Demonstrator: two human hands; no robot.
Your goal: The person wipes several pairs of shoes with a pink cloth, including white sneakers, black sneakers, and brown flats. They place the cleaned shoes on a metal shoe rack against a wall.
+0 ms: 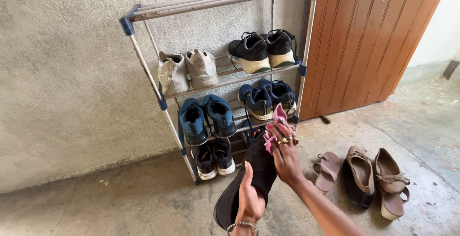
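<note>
My left hand grips a black shoe from below, sole side turned toward me, held out in front of a metal shoe rack. My right hand, wearing rings, presses a pink cloth against the upper end of the shoe. A bracelet sits on my left wrist.
The rack holds a beige pair, a black pair, two blue pairs and a black-and-white pair. Tan wedge sandals and a pink slipper lie on the concrete floor. A wooden door stands to the right.
</note>
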